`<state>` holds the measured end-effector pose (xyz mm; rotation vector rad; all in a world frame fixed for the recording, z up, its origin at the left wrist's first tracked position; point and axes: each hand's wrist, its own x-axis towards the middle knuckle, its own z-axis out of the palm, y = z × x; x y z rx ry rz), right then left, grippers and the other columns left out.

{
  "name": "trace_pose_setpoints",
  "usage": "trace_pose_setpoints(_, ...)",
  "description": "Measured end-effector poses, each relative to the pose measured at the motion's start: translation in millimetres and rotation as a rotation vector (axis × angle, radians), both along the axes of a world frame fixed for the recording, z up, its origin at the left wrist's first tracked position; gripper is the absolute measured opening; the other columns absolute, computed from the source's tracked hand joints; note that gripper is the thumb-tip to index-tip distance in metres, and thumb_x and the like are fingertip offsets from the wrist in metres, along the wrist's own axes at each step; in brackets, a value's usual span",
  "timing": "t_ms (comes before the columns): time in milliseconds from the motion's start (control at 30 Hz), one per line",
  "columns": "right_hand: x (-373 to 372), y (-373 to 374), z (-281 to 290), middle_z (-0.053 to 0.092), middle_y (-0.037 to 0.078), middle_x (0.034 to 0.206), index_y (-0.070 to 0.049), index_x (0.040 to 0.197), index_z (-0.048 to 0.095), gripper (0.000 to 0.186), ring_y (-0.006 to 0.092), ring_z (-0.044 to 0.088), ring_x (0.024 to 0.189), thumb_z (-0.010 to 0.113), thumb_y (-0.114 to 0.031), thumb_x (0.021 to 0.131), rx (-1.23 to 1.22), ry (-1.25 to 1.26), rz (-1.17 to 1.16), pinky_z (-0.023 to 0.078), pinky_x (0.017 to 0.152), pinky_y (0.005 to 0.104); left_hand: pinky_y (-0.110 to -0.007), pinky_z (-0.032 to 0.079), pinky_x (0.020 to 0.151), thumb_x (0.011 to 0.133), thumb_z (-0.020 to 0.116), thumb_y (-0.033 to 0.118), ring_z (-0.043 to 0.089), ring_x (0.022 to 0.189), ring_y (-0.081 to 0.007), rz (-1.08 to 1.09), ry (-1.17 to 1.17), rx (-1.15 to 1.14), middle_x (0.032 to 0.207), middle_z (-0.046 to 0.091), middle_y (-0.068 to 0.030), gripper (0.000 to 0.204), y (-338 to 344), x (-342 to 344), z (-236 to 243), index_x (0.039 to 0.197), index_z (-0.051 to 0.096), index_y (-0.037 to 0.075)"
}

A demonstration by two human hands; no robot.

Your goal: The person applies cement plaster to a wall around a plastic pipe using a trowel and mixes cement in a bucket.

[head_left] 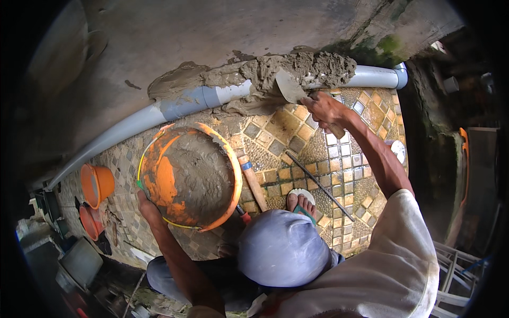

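Observation:
My right hand (326,110) is closed round the handle of a trowel (289,88). The flat of its blade lies against wet grey mortar (265,71) packed along the foot of the wall, over a grey pipe (183,103). On my left, an orange bucket (164,169) is tipped toward the wall, with a large mass of mortar (201,177) inside. My left hand (150,208) grips the bucket's rim at its lower left, beside the yellow-green handle wire; the bucket hides some of the fingers.
Between bucket and foot lie a wooden-handled tool (253,183) and a thin dark rod (321,185) on patterned tiles (275,159). Two smaller orange containers (98,185) stand at far left. The wall (175,37) rises ahead; a white metal frame (456,270) is at lower right.

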<state>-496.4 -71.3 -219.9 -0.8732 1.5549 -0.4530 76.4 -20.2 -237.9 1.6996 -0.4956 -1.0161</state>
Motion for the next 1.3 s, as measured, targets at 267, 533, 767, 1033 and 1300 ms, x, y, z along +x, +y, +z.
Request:
trace_pose_setpoints(267,-56,-19,40,0.066,0.024,0.081,0.005,0.106,0.066,0.042,0.0374,0.064,0.072,0.051,-0.035,0.108,-0.386,0.781,0.54,0.05,0.074,0.0463,-0.038,0.054,0.091,0.111,0.042,0.04,0.071,0.097,-0.0252,0.012,-0.036,0.013,0.117,0.07,-0.0143,0.056,1,-3,-2,0.131,0.061,-0.009)
trace_pose_setpoints(533,-31,-106,-22,0.069,0.016,0.078,-0.003,0.103,0.07,0.049,0.0276,0.065,0.066,0.041,-0.041,0.111,-0.551,0.668,0.796,0.054,0.062,0.0448,-0.036,0.052,0.091,0.111,0.044,0.043,0.069,0.096,-0.0226,0.013,0.025,-0.026,0.115,0.071,-0.0122,0.057,5,17,-12,0.128,0.063,-0.008)
trace_pose_setpoints(767,53,-177,-34,0.063,0.011,0.069,-0.006,0.093,0.068,0.04,0.0232,0.063,0.059,0.048,-0.036,0.109,-0.876,1.047,1.22,0.059,0.062,0.0383,-0.038,0.053,0.091,0.112,0.043,0.043,0.069,0.094,-0.0222,-0.003,-0.052,-0.004,0.114,0.071,-0.0121,0.057,-1,4,-2,0.127,0.063,-0.007)
trace_pose_setpoints(1033,-22,-133,41,0.072,0.022,0.084,0.0,0.089,0.071,0.039,0.037,0.074,0.079,0.05,-0.03,0.103,-0.571,1.169,1.084,0.062,0.068,0.0494,-0.038,0.053,0.095,0.112,0.042,0.043,0.07,0.101,-0.0252,-0.043,0.012,0.001,0.12,0.07,-0.0137,0.057,3,6,0,0.132,0.061,-0.007)
trace_pose_setpoints(1300,-147,-91,23,0.068,0.019,0.07,-0.002,0.086,0.07,0.04,0.0363,0.072,0.068,0.054,-0.034,0.103,-0.577,1.213,0.942,0.061,0.063,0.0458,-0.039,0.053,0.096,0.111,0.041,0.041,0.069,0.106,-0.0259,-0.015,0.017,0.019,0.126,0.068,-0.0136,0.056,1,4,-1,0.136,0.059,-0.005)
